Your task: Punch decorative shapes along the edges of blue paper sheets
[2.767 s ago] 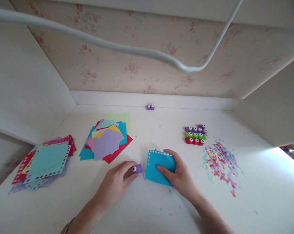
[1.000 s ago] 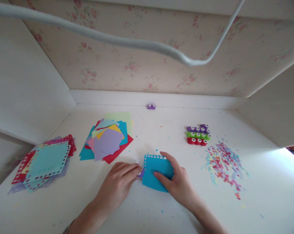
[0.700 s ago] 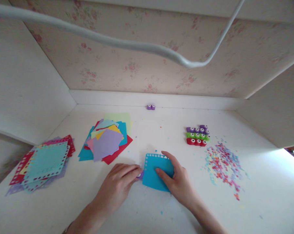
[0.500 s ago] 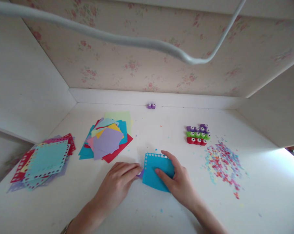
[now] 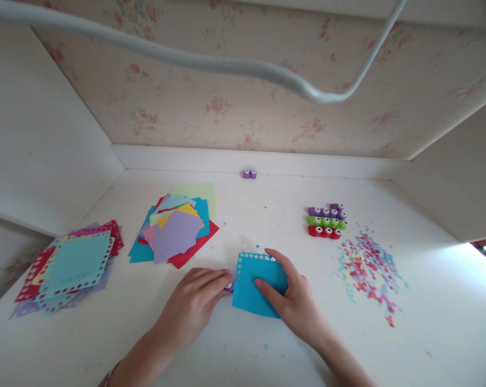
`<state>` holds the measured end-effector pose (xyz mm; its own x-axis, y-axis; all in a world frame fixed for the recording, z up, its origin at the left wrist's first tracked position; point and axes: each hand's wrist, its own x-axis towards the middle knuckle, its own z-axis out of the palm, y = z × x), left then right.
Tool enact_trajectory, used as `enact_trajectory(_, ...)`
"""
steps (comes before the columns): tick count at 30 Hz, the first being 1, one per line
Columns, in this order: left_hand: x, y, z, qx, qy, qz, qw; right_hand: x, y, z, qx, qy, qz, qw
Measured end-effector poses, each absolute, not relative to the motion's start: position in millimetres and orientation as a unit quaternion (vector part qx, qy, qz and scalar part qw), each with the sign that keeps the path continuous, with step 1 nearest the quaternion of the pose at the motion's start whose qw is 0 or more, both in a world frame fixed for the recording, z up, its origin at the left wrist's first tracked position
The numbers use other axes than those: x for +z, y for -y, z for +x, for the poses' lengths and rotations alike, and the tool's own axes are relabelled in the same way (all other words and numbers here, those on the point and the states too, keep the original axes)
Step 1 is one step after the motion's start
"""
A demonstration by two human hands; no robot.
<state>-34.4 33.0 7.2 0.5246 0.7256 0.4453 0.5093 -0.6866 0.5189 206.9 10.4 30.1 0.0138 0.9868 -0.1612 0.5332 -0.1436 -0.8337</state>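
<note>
My left hand is closed round a small purple paper punch, mostly hidden by the fingers. The punch sits at the left edge of a blue paper square. Small holes run along the top of the paper and down the upper part of its left side. My right hand grips the paper at its right side, thumb on top and index finger at the top edge.
Punched sheets lie at far left beside a pile of plain coloured paper. Red, green and purple punches stand in rows at right, near scattered confetti. Two purple punches stand by the wall; a white cable crosses above.
The blue paper has shifted slightly left against the punch, and its left edge now overlaps more of it. Both hands stay in nearly the same place.
</note>
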Motion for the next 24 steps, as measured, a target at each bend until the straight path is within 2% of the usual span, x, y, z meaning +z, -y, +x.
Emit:
enact_trajectory(13,7.8,-32.7,-35.2,0.345,-0.392,0.837,0.162,26.1,-9.9,210.6,0.394,0.570,-0.653,0.306)
enact_trajectory(24,10.7,-31.6,-34.2,0.331,-0.409,0.838,0.147,32.1,-9.7,214.6,0.458,0.546,-0.617,0.336)
